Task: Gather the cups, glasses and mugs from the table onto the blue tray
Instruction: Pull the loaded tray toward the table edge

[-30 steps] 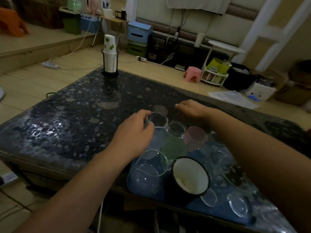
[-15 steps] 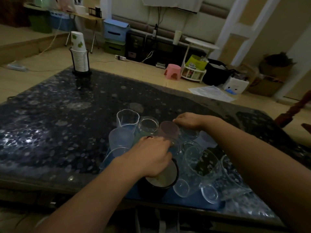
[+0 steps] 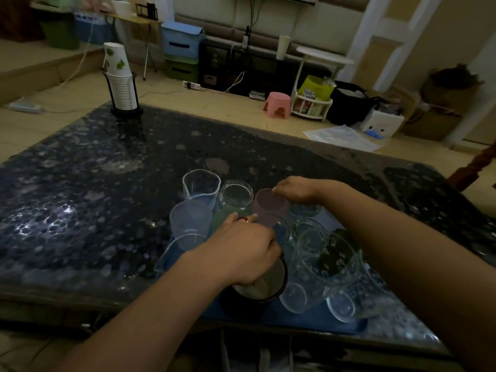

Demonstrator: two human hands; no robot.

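Observation:
The blue tray (image 3: pixel 308 319) lies at the near edge of the dark table and is crowded with clear glasses. My left hand (image 3: pixel 241 253) rests over the black mug with a white inside (image 3: pixel 264 289), fingers curled at its rim. My right hand (image 3: pixel 294 189) pinches the far rim of a pink cup (image 3: pixel 268 206). A clear spouted beaker (image 3: pixel 201 185), a jar-like glass (image 3: pixel 236 194), a pale blue cup (image 3: pixel 191 220) and a green cup (image 3: pixel 224 220) stand at the tray's far left. A large patterned glass jug (image 3: pixel 328 260) stands to the right.
A stack of white paper cups (image 3: pixel 120 81) in a black holder stands at the table's far left corner. The dark pebbled table top (image 3: pixel 94 189) stretches left and beyond the tray. On the floor behind are a pink stool (image 3: pixel 277 104), boxes and cables.
My left hand left the spouted beaker and dropped back onto the black mug. My right hand moved from the table beyond the tray to the pink cup's rim.

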